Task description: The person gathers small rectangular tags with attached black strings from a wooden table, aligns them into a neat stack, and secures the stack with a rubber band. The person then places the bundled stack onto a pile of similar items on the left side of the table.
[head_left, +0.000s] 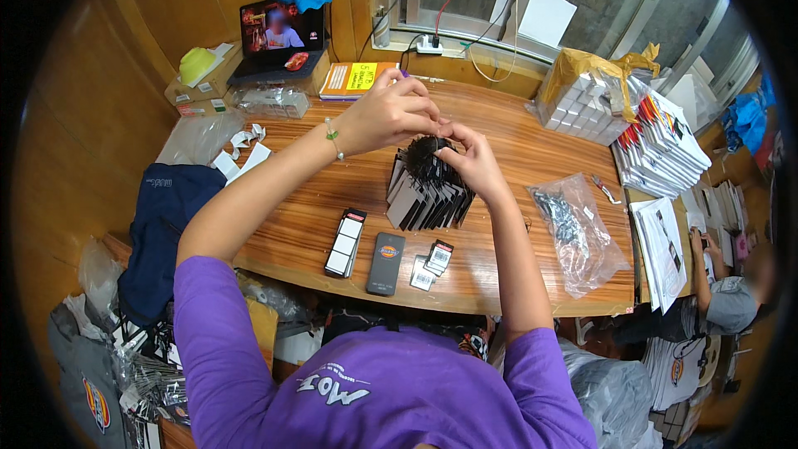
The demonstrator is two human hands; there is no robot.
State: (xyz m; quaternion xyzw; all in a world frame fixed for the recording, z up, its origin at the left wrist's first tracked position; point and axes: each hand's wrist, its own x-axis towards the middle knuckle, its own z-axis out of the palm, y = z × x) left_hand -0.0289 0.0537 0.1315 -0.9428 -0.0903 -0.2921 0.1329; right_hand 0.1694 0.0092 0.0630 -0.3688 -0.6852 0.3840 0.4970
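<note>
A bundle of dark hang tags stands on the wooden table, topped by a tuft of black strings. Above the tuft my left hand is closed, its fingertips pinched on something too small to make out. My right hand meets it there, thumb and forefinger closed at the black strings. Closer to me lie a stack of black-and-white labels, a dark grey tag with a coloured logo, and small barcode labels.
A clear plastic bag of dark strings lies right, beside small snips. Wrapped white boxes and stacked packages stand at the back right. A laptop sits back left, near notebooks. Another person is far right.
</note>
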